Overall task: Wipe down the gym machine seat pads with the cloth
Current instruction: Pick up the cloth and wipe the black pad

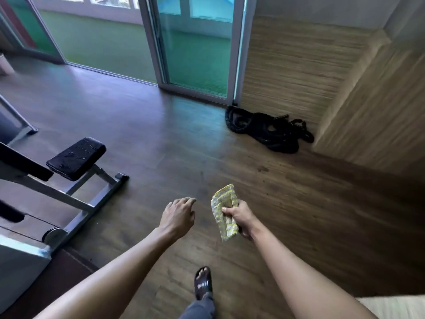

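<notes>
A black seat pad [77, 158] on a grey metal bench frame [92, 196] sits at the left, its surface dotted with wet-looking marks. A second dark pad [20, 165] runs off the left edge behind it. My right hand [241, 218] grips a folded yellow and grey cloth [224, 214], held in the air over the floor, well to the right of the seat pad. My left hand [178, 215] hangs beside the cloth with fingers loosely apart and nothing in it. Both hands are apart from the bench.
Dark wood floor [172, 146] stretches ahead. A coiled black battle rope [271, 132] lies by the wooden wall [299, 65] at the right. Glass sliding doors [195, 47] stand at the back. My sandalled foot [203, 284] is below the hands. A grey machine part [20, 261] fills the lower left.
</notes>
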